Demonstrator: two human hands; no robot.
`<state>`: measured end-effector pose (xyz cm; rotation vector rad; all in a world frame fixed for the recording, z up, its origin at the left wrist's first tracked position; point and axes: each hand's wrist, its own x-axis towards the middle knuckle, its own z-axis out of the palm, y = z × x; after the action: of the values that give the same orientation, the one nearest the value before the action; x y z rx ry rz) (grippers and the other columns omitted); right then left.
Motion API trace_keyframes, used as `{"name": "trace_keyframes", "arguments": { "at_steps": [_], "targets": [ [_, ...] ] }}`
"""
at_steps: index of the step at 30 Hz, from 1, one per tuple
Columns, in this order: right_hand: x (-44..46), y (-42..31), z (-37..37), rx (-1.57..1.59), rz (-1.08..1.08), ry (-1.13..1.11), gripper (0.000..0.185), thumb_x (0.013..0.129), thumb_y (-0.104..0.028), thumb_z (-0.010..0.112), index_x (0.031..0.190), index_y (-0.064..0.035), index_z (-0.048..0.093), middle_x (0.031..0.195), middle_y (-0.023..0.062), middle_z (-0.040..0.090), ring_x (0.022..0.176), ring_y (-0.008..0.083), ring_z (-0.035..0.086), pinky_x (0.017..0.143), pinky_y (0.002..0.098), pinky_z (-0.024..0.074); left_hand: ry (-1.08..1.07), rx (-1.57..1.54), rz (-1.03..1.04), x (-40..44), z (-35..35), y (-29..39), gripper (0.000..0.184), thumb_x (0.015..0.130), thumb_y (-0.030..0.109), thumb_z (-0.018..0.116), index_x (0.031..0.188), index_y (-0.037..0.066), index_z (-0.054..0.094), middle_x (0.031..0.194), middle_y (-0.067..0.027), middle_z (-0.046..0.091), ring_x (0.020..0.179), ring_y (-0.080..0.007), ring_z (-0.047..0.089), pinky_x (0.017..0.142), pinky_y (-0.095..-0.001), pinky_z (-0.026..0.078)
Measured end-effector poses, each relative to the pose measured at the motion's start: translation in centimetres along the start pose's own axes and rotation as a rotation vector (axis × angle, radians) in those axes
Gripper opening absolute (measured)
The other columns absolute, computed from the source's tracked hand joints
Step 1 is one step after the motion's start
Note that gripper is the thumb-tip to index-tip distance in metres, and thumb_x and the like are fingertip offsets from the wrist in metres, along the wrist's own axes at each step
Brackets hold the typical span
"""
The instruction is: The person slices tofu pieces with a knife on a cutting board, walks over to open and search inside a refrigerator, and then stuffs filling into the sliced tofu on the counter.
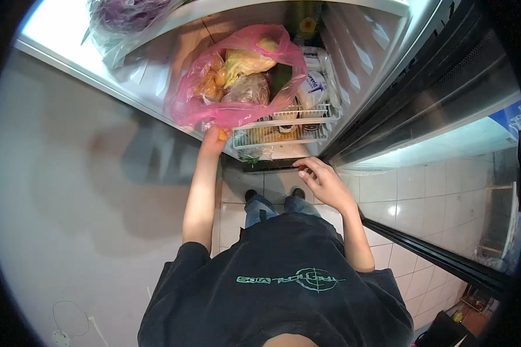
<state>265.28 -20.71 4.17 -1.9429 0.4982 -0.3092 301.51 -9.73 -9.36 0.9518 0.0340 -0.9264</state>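
My left hand (215, 140) is closed at the near rim of a pink plastic bag (191, 110). A small orange piece (223, 135) shows between its fingers; its kind is too small to make out. The bag stands open inside the fridge. In it are several orange round items (212, 81), a pale leafy vegetable (243, 65) and a clear bag with brownish contents (249, 89). My right hand (325, 184) hovers below the fridge opening, fingers apart and slightly bent, holding nothing. Nearest to it is the lower edge of the fridge.
White wire racks (283, 122) and white packages (314, 87) stand right of the bag. A clear bag with purple contents (130, 14) lies on the shelf above. The glass door (422, 191) is swung out at right. A grey wall (87, 173) lies left.
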Motion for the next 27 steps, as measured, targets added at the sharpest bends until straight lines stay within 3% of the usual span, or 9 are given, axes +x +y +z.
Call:
{"name": "trace_keyframes", "arguments": {
  "at_steps": [3,5,12,16,19,21,23,25,27],
  "targets": [
    [0.2,0.0,0.4,0.012,-0.071,-0.007,0.022,0.093,-0.015,0.056,0.108,0.0006,0.059,0.103,0.0163,0.060,0.087,0.0301,0.061,0.075,0.0366,0.0489,-0.167,0.111,-0.069,-3.1,0.0,-0.9,0.021,0.094,0.017,0.054,0.113,0.011,0.056,0.105,-0.0078,0.064,0.064,-0.0127,0.050,0.056,-0.0256,0.041],
    [-0.3,0.2,0.2,-0.035,-0.023,-0.047,0.019,0.093,-0.014,0.055,0.100,0.0022,0.060,0.097,0.0169,0.061,0.086,0.0322,0.061,0.075,0.0376,0.0483,0.176,0.309,-0.002,-10.3,5.9,-0.4,0.027,0.095,0.020,0.054,0.122,0.016,0.051,0.104,-0.0074,0.060,0.061,-0.0103,0.045,0.054,-0.0227,0.039],
    [-3.5,3.6,-1.8,-0.014,0.049,0.196,0.019,0.095,-0.011,0.052,0.090,0.0040,0.062,0.089,0.0164,0.063,0.083,0.0288,0.063,0.076,0.0362,0.0483,0.102,0.286,-0.206,-16.5,0.3,-2.6,0.030,0.096,0.026,0.056,0.124,0.016,0.050,0.098,-0.0054,0.058,0.063,-0.0093,0.047,0.054,-0.0216,0.041],
    [-10.4,-1.3,-5.4,-0.348,-0.079,0.953,0.020,0.096,-0.010,0.047,0.092,0.0015,0.064,0.090,0.0138,0.064,0.088,0.0265,0.062,0.083,0.0376,0.0471,-0.039,0.199,-0.335,-18.6,-0.6,-5.4,0.021,0.096,0.021,0.054,0.113,0.007,0.055,0.093,-0.0049,0.058,0.070,-0.0132,0.055,0.058,-0.0248,0.048],
    [-17.7,-5.9,-9.4,-1.058,-0.404,1.488,0.027,0.098,-0.013,0.043,0.086,0.0027,0.062,0.087,0.0143,0.062,0.086,0.0288,0.059,0.081,0.0417,0.0468,-0.167,0.124,-0.421,-19.8,-2.0,-6.9,0.016,0.097,0.013,0.051,0.108,0.003,0.055,0.092,-0.0069,0.059,0.080,-0.0186,0.062,0.067,-0.0288,0.053],
    [-24.2,-7.8,-12.7,-1.589,-0.239,1.781,0.029,0.101,-0.017,0.040,0.093,0.0038,0.058,0.087,0.0141,0.061,0.083,0.0263,0.059,0.075,0.0391,0.0494,-0.205,0.191,-0.450,-21.2,-1.9,-7.2,0.015,0.096,0.012,0.052,0.108,0.003,0.055,0.094,-0.0093,0.059,0.085,-0.0217,0.063,0.072,-0.0302,0.054],
    [-29.7,-5.3,-17.3,-1.082,-0.581,2.215,0.023,0.099,-0.018,0.051,0.106,0.0037,0.050,0.100,0.0150,0.059,0.087,0.0265,0.057,0.086,0.0398,0.0476,-0.249,0.196,-0.468,-22.1,-3.1,-7.2,0.016,0.095,0.009,0.054,0.109,0.003,0.054,0.096,-0.0114,0.060,0.089,-0.0237,0.063,0.075,-0.0311,0.054],
    [-36.0,-1.4,-22.9,-1.051,-0.679,2.180,0.031,0.097,-0.022,0.056,0.111,0.0037,0.046,0.111,0.0160,0.054,0.102,0.0275,0.054,0.092,0.0368,0.0444,-0.284,0.262,-0.447,-23.7,-3.6,-6.6,0.022,0.093,0.004,0.056,0.114,0.004,0.050,0.099,-0.0130,0.060,0.090,-0.0240,0.064,0.075,-0.0312,0.054],
    [-40.0,3.7,-27.3,-0.366,-0.195,2.163,0.040,0.100,-0.039,0.044,0.108,0.0005,0.048,0.112,0.0186,0.056,0.095,0.0272,0.054,0.086,0.0391,0.0454,-0.291,0.297,-0.402,-26.2,-3.4,-5.0,0.030,0.090,0.002,0.061,0.114,0.006,0.045,0.101,-0.0132,0.063,0.090,-0.0205,0.064,0.074,-0.0285,0.052]
  ]
}}
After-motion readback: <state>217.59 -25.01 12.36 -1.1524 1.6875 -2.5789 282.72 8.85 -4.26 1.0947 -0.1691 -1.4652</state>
